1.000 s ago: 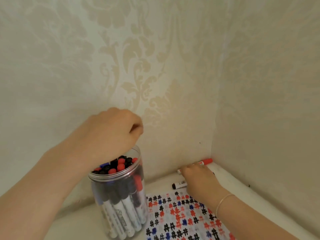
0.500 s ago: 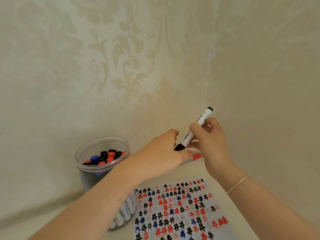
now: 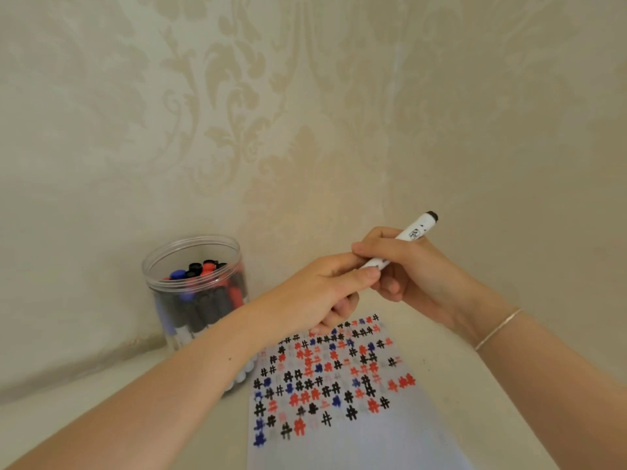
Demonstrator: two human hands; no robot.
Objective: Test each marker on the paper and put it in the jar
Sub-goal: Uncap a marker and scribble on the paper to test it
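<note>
My right hand [image 3: 412, 276] holds a white marker [image 3: 409, 236] with a black end, tilted up to the right, above the far edge of the paper [image 3: 342, 408]. My left hand [image 3: 319, 293] is closed around the marker's lower end, where the cap is hidden by the fingers. The paper lies on the table and carries several black, red and blue hash marks. A clear plastic jar [image 3: 190, 252] stands to the left against the wall, holding several markers with black, red and blue caps.
Patterned walls meet in a corner just behind the hands. The pale table surface [image 3: 475, 401] runs along the right of the paper. My left forearm crosses in front of the jar's base. A thin bracelet [image 3: 497, 329] sits on the right wrist.
My left hand left the jar and moved right to the marker. My right hand lifted the black marker off the table and both hands now grip it above the paper.
</note>
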